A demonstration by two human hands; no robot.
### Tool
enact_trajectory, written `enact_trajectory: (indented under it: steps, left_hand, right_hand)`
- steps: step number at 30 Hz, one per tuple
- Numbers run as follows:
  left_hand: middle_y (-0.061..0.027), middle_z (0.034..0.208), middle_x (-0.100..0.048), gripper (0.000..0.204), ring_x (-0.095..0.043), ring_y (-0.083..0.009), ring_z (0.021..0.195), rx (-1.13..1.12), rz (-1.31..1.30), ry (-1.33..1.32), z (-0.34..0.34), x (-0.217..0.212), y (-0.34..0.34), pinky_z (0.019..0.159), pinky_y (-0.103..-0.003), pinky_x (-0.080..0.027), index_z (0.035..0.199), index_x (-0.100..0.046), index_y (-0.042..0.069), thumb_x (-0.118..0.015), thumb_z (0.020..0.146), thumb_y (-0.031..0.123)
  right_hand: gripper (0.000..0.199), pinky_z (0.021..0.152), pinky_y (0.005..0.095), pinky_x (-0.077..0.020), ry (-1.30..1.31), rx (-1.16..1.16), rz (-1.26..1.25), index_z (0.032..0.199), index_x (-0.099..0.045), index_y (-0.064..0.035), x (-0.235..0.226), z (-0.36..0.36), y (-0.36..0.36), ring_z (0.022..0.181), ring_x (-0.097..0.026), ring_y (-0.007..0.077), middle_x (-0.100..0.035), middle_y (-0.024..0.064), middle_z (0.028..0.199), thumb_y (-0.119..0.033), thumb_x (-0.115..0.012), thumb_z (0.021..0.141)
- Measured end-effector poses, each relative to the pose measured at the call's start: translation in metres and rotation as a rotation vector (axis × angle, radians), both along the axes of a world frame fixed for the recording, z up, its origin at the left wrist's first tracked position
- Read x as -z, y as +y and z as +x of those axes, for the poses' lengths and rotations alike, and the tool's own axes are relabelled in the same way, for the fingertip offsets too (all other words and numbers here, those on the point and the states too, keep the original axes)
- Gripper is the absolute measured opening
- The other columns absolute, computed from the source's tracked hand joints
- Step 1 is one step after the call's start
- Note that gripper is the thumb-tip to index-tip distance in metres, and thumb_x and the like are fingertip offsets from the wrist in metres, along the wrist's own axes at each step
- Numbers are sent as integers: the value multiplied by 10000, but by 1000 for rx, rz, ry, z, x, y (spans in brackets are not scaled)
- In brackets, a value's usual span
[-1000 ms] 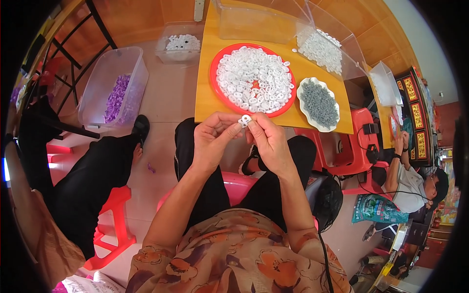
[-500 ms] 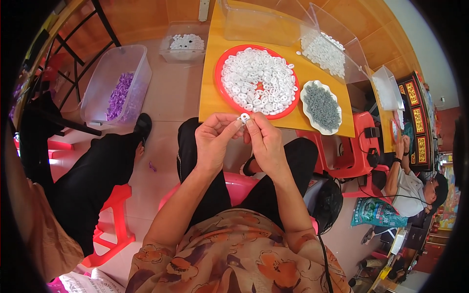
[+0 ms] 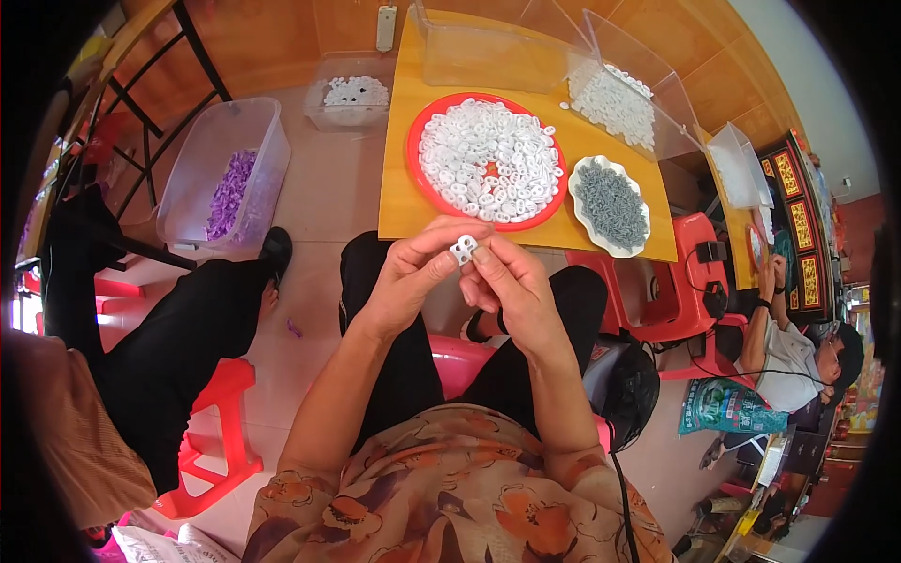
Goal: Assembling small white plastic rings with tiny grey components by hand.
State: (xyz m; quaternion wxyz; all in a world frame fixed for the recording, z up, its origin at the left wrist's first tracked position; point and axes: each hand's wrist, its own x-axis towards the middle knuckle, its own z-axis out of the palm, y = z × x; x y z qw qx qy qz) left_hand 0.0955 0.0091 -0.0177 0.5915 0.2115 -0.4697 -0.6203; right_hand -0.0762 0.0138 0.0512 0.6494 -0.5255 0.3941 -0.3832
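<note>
Head view, centre of the frame: between the left hand [image 3: 404, 281] and the right hand [image 3: 519, 289], the white plastic piece [image 3: 464, 249] sits lower than half a second ago and turns more of its face to the camera. That suggests the handling has moved on to turning or checking it at the fingertips. The left thumb and forefinger pinch it, while the right thumb tip meets its other side and the other right fingers curl below. It is small, white and rounded, pierced by several dark holes; whether it is one part or two together cannot be told. Just above, a round red plate [image 3: 415, 169] carries a heap of white oval pieces [image 3: 450, 155]. To its right, a scalloped white dish [image 3: 591, 236] holds small grey parts [image 3: 610, 202]. Both stand on a yellow wooden table [image 3: 402, 211]. Farther, at upper right, lie more white pieces [image 3: 615, 105].
</note>
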Motion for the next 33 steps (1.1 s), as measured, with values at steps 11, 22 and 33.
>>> enact_trajectory:
  steps: [11,22,33]
  left_hand:
    - [-230,1449,-651,326,-717,-187,1010,32,66,125,0,11,5,855,-300,-594,1314,-735,14,-693,1057,210]
    - [-242,1385,-687,249,-700,-238,1139,-42,71,91,-4,22,4,1011,-376,-558,1212,-765,5,-712,1041,178]
    - [-171,1407,-695,294,-673,-219,1211,-15,171,283,-7,14,8,1036,-363,-546,1312,-740,29,-696,1044,142]
  right_hand:
    - [275,533,195,-294,-74,87,-34,1237,-658,-11,3,14,13,609,-428,21,-573,-14,766,-234,-519,1156]
    - [226,601,236,-421,92,116,-33,1105,-674,-9,-1,15,17,665,-519,59,-574,-11,753,-181,-534,1144]
    - [221,589,220,-362,-145,159,-23,1077,-659,-46,18,15,23,656,-457,38,-547,-28,767,-215,-538,1153]
